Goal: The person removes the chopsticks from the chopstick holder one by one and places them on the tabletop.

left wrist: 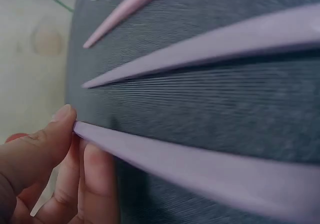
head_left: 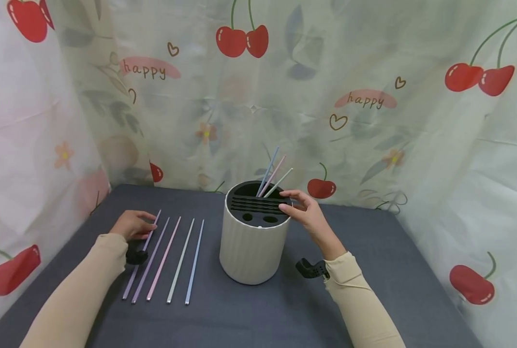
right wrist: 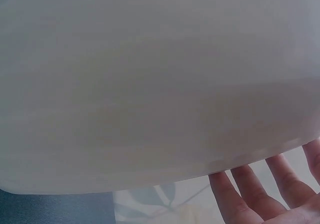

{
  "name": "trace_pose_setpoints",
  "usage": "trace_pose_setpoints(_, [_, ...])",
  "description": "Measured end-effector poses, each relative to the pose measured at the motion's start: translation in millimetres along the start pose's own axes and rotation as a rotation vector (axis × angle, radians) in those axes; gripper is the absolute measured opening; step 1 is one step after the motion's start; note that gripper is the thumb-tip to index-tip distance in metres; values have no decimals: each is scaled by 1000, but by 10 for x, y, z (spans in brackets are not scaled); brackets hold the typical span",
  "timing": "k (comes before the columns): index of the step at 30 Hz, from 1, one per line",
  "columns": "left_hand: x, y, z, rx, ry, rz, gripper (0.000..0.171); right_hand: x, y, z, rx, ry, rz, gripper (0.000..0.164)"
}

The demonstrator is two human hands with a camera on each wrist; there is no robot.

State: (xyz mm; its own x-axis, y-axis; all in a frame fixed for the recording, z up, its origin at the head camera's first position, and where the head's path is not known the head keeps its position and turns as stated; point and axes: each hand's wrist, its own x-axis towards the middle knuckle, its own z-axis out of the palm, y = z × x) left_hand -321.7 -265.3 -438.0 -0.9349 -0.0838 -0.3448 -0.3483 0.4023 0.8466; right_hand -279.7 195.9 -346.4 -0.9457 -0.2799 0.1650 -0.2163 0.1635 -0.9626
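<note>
My left hand [head_left: 133, 224] pinches the thin far end of the leftmost purple chopstick [left wrist: 165, 156] between thumb and fingers. Its thick end lies toward me on the table. Just right of it is a second purple chopstick [head_left: 152, 261], then a pink chopstick [head_left: 164, 258], a pale green one [head_left: 181, 261] and a blue one [head_left: 195, 261], roughly side by side. My right hand [head_left: 309, 212] rests on the right rim of a white ribbed utensil holder [head_left: 251, 251], its fingers fairly straight. Blue, pink and pale green chopsticks [head_left: 277, 182] lean in the holder's rear compartment.
The holder's black top insert [head_left: 258, 205] has slots across its middle and two round holes at the front. Dark grey cloth covers the table [head_left: 371, 290]. A cherry-printed curtain [head_left: 249, 106] hangs behind and along both sides.
</note>
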Motion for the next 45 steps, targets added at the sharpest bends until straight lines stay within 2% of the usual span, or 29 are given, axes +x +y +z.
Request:
trace_pose_setpoints(8, [28, -73, 99, 1, -1, 17, 47, 33, 1, -20, 8, -8, -1, 41])
trace_pose_setpoints(13, [45, -52, 124, 40, 37, 19, 45, 55, 5, -44, 10, -14, -3, 41])
trace_pose_setpoints(18, [41, -7, 146, 54, 78, 6, 41, 72, -1, -60, 12, -11, 2, 40])
trace_pose_setpoints(36, [-27, 19, 152, 46, 87, -49, 35, 83, -39, -80, 4, -21, 15, 41])
trace_pose_setpoints(40, [-47, 18, 135, 16, 80, -72, 34, 72, -38, -88, 3, -21, 20, 41])
trace_pose_setpoints(43, [-92, 94, 101, -27, 43, -58, 38, 60, -40, -91, 6, -25, 19, 41])
trace_pose_setpoints(45, [-142, 226, 82, -49, 17, -29, 43, 52, -42, -95, 7, -25, 18, 41])
